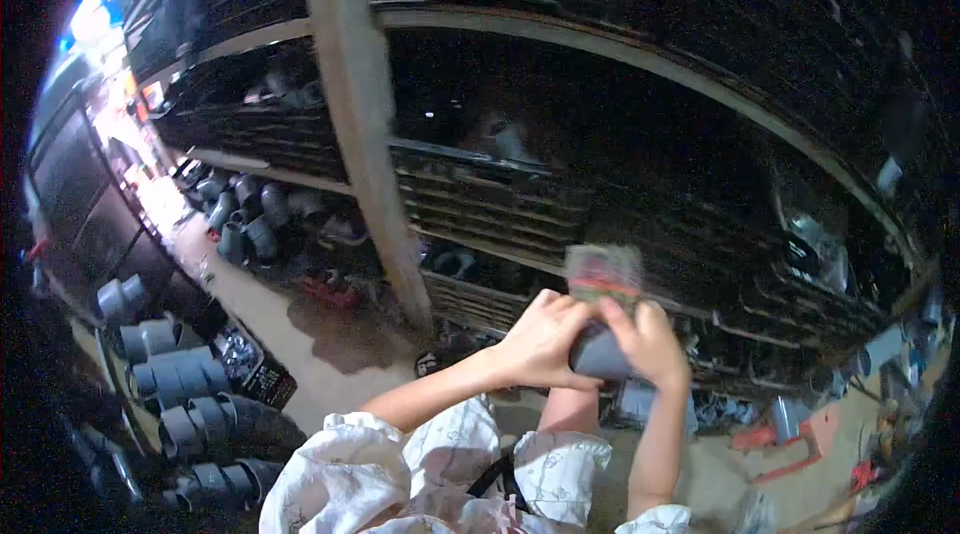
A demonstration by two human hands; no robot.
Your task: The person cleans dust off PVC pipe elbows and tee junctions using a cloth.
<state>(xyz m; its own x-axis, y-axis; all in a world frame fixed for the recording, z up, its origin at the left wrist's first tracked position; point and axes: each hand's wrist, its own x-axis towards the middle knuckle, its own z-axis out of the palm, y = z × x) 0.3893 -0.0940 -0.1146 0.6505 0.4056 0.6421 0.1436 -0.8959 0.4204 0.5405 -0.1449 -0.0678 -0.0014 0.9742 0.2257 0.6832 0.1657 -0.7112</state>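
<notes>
Both of my hands meet in front of me around a grey pipe fitting. My left hand wraps its left side, fingers curled over the top. My right hand closes on it from the right, with the thumb laid across the upper part. Just above the fingers rises a blurred, pale see-through piece with red and greenish bands; motion smears its details. The hands cover much of the fitting.
Dark shelving with a wooden post stands ahead. Grey pipe fittings are piled at the left, more lie farther back. A dark box sits beside the aisle floor. Red items lie at the lower right.
</notes>
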